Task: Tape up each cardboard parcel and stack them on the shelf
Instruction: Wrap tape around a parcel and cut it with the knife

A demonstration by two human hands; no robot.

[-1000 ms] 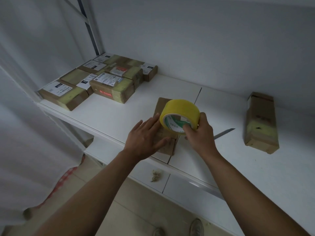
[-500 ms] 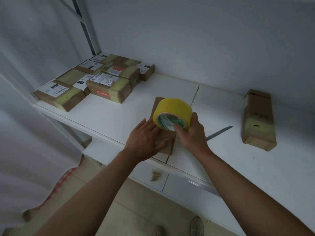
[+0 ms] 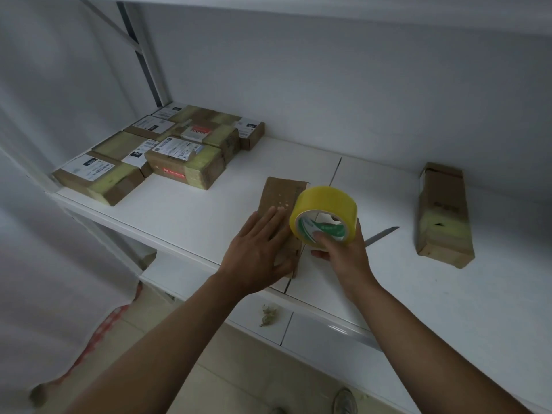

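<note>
**Taping under way on the middle parcel**

The left hand point(image 3: 257, 249) lies flat, fingers straight, pressing the small cardboard parcel point(image 3: 279, 198) onto the shelf point(image 3: 191, 216) near its front edge. At the parcel's 3 o'clock the right hand point(image 3: 340, 252) has its grip closed round the yellow tape roll point(image 3: 324, 215), thumb inside the core. Sealing looks barely begun; no strip is visible across the top. Next, the free end likely needs drawing over the parcel while the flat hand steadies it. Taped parcels point(image 3: 185, 162) sit stacked at 10 o'clock, another box point(image 3: 442, 213) at 3 o'clock.
</note>
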